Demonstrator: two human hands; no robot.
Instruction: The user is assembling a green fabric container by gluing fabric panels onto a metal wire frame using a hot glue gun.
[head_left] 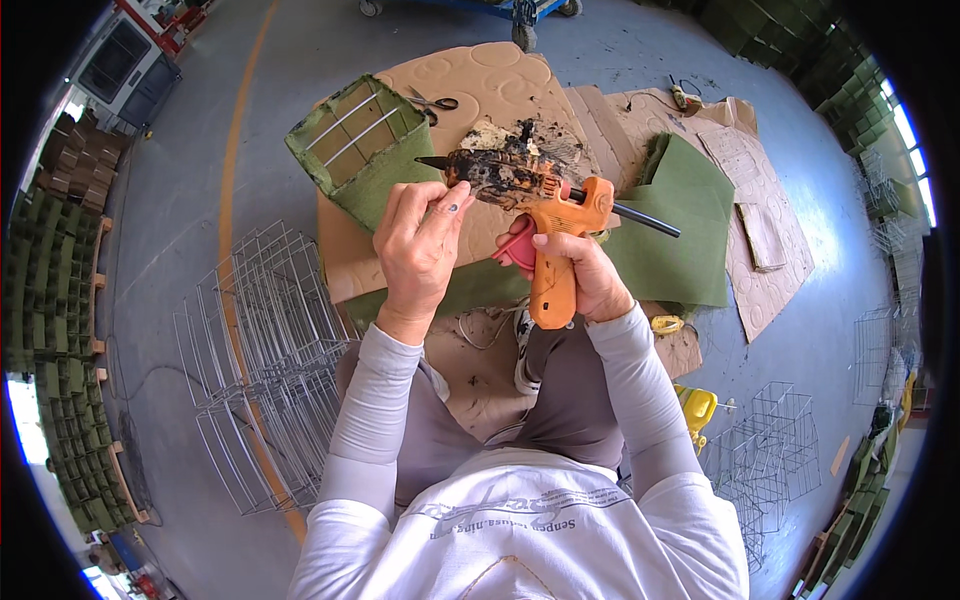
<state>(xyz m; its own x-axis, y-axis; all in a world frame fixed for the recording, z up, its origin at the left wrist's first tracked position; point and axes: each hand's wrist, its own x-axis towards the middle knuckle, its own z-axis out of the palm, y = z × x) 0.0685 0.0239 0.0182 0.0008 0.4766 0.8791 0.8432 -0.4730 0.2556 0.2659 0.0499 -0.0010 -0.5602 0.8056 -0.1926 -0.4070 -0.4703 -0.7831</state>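
My right hand [588, 272] is wrapped round the handle of an orange hot glue gun [553, 292], with fingers at its red trigger. The gun points left; its barrel is caked with dark, burnt-looking residue. A black glue stick [648, 220] juts from its back. Close against the front of the barrel, my left hand [415, 248] is closed in a pinch; whatever its fingertips hold is hidden. Just beyond that hand, a wire frame box partly covered in green fabric [372, 190] lies tilted on the cardboard.
Scissors [432, 103] lie on the stained cardboard [470, 75]. Green fabric sheets [680, 230] are at the right. Wire frames [265, 350] stack at my left, more wire frames [765, 450] at my right. A yellow tool [697, 408] sits by my right leg. A blue cart [490, 8] stands far ahead.
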